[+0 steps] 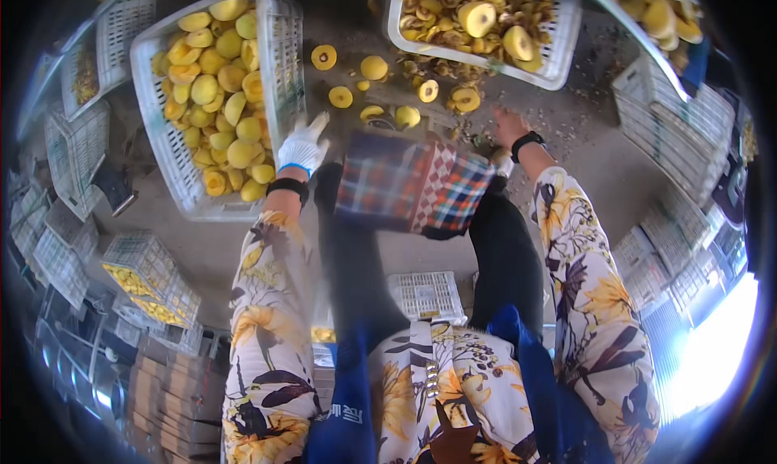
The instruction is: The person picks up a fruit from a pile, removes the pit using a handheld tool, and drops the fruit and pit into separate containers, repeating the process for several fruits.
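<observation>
My left hand [303, 147], in a white glove with a blue cuff, is beside the right wall of a white plastic crate [283, 67]. Its fingers are stretched out with nothing visible in them. Yellow peach halves [214, 84] fill that crate. My bare right hand [511, 129] reaches out below a second white crate [518, 69], its fingers apart and slightly blurred; I see nothing held. Pitted scraps and brown trimmings [437, 15] lie in the second crate, with a few larger halves on top. Between my hands, several loose peach halves [341, 97] lie on the grey floor.
A plaid cloth [405, 181] spans my knees. Small debris [558, 112] is scattered at the right. Stacked white crates [676, 132] stand on the right, more crates [154, 274] on the left. Another heap of peach halves [660, 15] shows at the upper right.
</observation>
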Action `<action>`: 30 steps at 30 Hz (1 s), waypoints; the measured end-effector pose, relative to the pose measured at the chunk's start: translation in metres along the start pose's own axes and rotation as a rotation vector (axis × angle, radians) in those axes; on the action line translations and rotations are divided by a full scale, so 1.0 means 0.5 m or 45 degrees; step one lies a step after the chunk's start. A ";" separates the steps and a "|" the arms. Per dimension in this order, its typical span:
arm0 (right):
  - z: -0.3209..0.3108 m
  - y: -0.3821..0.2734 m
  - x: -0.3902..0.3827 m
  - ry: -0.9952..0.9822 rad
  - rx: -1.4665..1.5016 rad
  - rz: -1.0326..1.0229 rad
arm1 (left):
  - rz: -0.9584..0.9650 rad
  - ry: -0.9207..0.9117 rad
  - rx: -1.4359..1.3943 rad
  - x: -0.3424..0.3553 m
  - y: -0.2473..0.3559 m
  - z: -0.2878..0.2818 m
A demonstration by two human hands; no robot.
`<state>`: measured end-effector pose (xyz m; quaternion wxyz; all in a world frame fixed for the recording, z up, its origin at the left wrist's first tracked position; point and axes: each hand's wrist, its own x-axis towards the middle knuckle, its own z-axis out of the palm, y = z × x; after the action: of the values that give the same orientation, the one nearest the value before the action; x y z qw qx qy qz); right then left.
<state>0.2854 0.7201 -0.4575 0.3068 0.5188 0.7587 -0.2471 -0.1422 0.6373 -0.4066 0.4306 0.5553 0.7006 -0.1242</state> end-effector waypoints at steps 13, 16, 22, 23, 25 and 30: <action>0.204 -0.005 0.200 0.170 -0.624 -0.404 | 0.287 -0.167 0.867 0.321 -0.012 0.210; 0.194 0.021 0.205 0.068 -0.492 -0.345 | 0.186 0.035 0.597 0.328 -0.011 0.231; 0.158 -0.043 0.196 0.096 1.254 0.069 | -0.080 -0.173 -0.684 0.337 0.057 0.090; 0.160 -0.063 0.208 -0.162 1.685 0.096 | 0.130 -0.101 -0.324 0.369 0.052 0.109; 0.133 -0.108 0.225 -0.310 1.692 0.211 | 0.325 -0.150 0.316 0.387 0.108 0.109; 0.151 -0.153 0.238 0.062 0.345 -0.500 | 0.372 -0.219 0.761 0.401 0.151 0.130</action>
<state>0.1966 0.7173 -0.5911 0.1620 0.4034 0.8122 -0.3890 -0.0479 0.7563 -0.5713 0.3196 0.7389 0.5074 -0.3075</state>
